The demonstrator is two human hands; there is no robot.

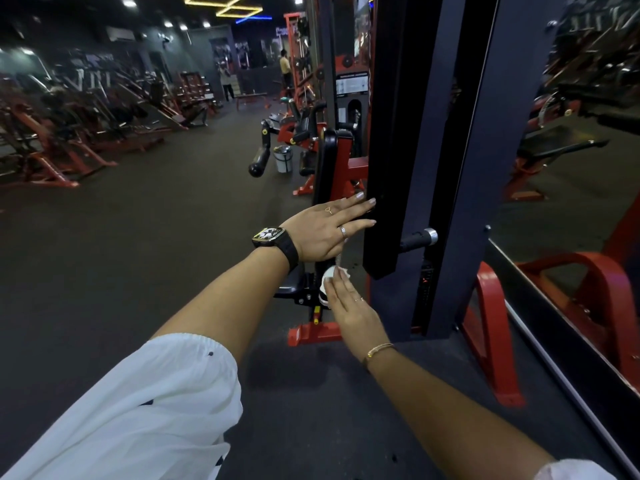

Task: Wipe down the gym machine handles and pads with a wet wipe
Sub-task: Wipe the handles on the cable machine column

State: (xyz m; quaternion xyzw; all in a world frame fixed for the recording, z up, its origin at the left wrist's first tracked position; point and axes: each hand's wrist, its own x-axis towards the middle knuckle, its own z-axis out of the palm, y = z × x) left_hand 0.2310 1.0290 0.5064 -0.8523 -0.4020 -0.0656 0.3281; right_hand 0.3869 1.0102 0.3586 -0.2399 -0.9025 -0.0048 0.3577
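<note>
White wet wipe (328,276), one, under right hand (353,311); left hand (322,232) touches one pad (391,161).

Wet wipe (334,273), lower centre: white, soft, crumpled, cloth-like.
Upright pad (388,168), centre right: black, smooth, matt.
Handle (414,241) beside it: dull black grip, bright polished metal end cap.
Machine frame (491,327), lower right: red painted metal, mild gloss.
Mirror (571,174), right: glassy, reflective.
Floor (138,254): dark, matt, fine-grained.
Sleeve (138,410), lower left: thin white cloth.
</note>
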